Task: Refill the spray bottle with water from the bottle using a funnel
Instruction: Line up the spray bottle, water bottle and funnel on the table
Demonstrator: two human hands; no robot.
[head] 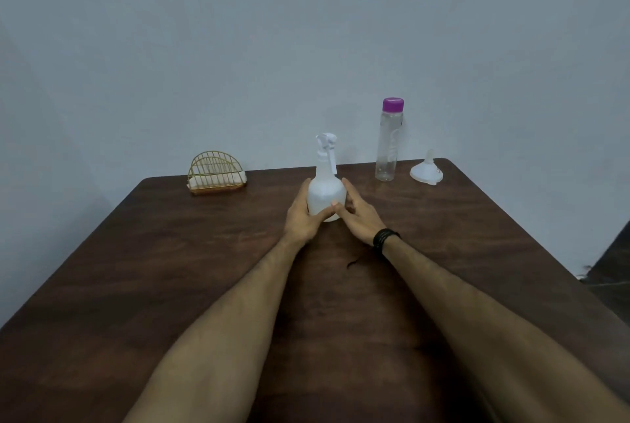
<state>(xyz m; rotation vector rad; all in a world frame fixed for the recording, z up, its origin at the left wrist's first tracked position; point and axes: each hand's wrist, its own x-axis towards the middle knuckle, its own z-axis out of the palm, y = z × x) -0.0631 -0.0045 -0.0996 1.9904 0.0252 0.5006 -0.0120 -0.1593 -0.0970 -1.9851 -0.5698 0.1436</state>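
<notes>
A dark wooden table (170,269) stands against a plain pale wall, and the spray bottle (325,189) sits upright mid-table, its trigger head on. The left hand (301,214) wraps its body in a firm grip, likely to steady it, while the right hand (358,214) rests open-fingered against its side. The capped water bottle (388,143) and upturned funnel (426,170) wait at the far right edge, within reach.

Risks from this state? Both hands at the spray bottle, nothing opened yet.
1. The spray bottle is tall and narrow; unscrewing its head while the left hand and right hand hold only the base may tip it.
2. The funnel lies close to the table's far edge; a careless reach might knock it off.
3. The water bottle looks nearly empty, so a refill may fall short.
</notes>
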